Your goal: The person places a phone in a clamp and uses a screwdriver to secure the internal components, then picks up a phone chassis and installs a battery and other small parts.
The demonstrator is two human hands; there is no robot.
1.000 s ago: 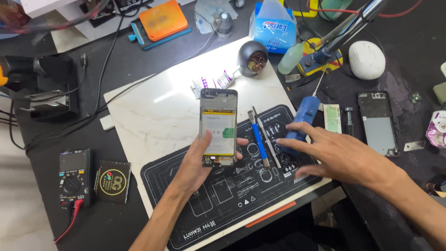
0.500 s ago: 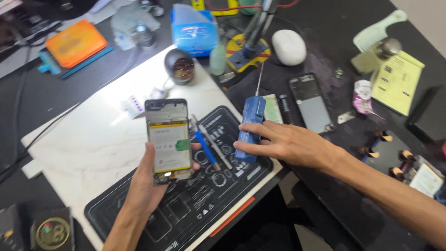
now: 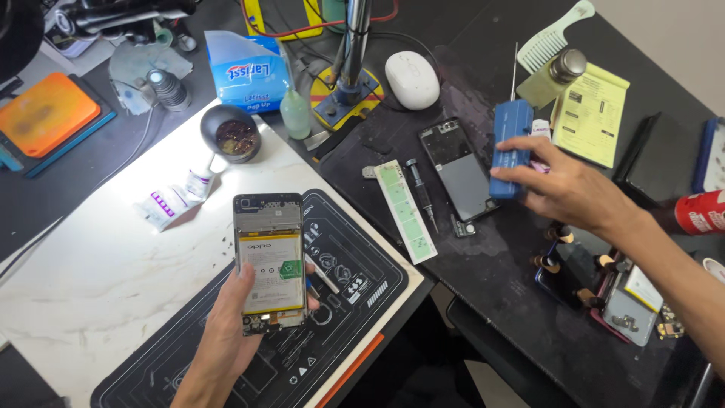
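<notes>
My left hand (image 3: 234,332) holds an opened phone (image 3: 269,261) upright above a black work mat (image 3: 355,291); its back is off and a yellow-and-white battery shows. My right hand (image 3: 570,189) reaches over the dark bench to the right and grips a blue box-shaped tool (image 3: 510,148) with a thin metal rod sticking up from it. Just left of that hand lies a black phone back frame (image 3: 457,170), with a black screwdriver (image 3: 420,190) and a pale green strip (image 3: 405,211) beside it.
A white marble board (image 3: 98,264) lies under the mat. Behind it stand a small dark bowl (image 3: 230,134), a blue wipes pack (image 3: 249,72), a white mouse (image 3: 411,79), a microscope stand base (image 3: 349,94) and an orange pad (image 3: 45,113). A yellow leaflet (image 3: 593,113) and small parts (image 3: 627,302) crowd the right.
My right hand has lifted the blue tool off the mat and carried it right, over the dark bench. The view has swung right. My left hand keeps the phone steady.
</notes>
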